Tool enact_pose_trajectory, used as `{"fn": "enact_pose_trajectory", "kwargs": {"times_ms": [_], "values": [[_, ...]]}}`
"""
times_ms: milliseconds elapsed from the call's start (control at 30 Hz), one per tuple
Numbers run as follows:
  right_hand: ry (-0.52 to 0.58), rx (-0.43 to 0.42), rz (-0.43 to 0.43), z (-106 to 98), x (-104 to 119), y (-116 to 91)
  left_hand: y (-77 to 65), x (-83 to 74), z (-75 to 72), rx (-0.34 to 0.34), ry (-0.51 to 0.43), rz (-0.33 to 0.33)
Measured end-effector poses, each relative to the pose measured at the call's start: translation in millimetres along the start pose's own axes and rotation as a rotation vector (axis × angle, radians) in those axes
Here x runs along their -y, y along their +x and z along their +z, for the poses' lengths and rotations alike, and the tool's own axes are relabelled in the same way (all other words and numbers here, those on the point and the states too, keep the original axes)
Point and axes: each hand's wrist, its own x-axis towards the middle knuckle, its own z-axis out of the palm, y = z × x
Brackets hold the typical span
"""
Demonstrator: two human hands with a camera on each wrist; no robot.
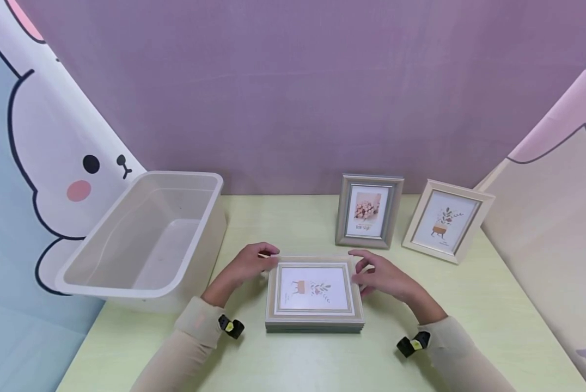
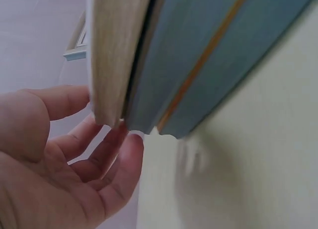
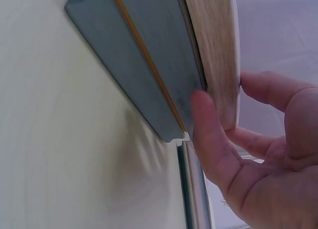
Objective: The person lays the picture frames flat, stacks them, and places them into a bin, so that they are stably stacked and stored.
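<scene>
A stack of picture frames (image 1: 315, 324) lies flat on the table, a light wood-toned picture frame (image 1: 272, 294) on top with its plant print sideways. Below it, the wrist views show blue-grey frames (image 2: 174, 55) parted by a thin orange-brown line. My left hand (image 1: 250, 265) holds the top frame's far left corner, thumb on its face and fingers bent at its edge. At the far right corner, my right hand (image 1: 383, 276) grips the same frame between thumb and fingers. In the right wrist view, one fingertip (image 3: 201, 102) also touches the blue-grey side.
A deep beige plastic bin (image 1: 195, 272) stands at the left of the pale table (image 1: 312, 365). Two picture frames stand upright at the back right: a grey-brown one (image 1: 343, 218) with a flower photo and a cream one (image 1: 422, 207) with a plant print. A purple backdrop (image 1: 293, 98) hangs behind.
</scene>
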Motion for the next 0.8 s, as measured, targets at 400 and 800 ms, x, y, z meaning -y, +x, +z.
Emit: {"fn": "enact_pose_trajectory", "kwargs": {"times_ms": [400, 800], "values": [[-0.096, -0.038, -0.051, -22, 22, 2, 7.4, -39.9, -6.7, -0.045, 0.030, 0.082], [-0.436, -0.243, -0.213, -55, 61, 13, 30.6, -75.2, 2.5, -0.046, 0.031, 0.110]]}}
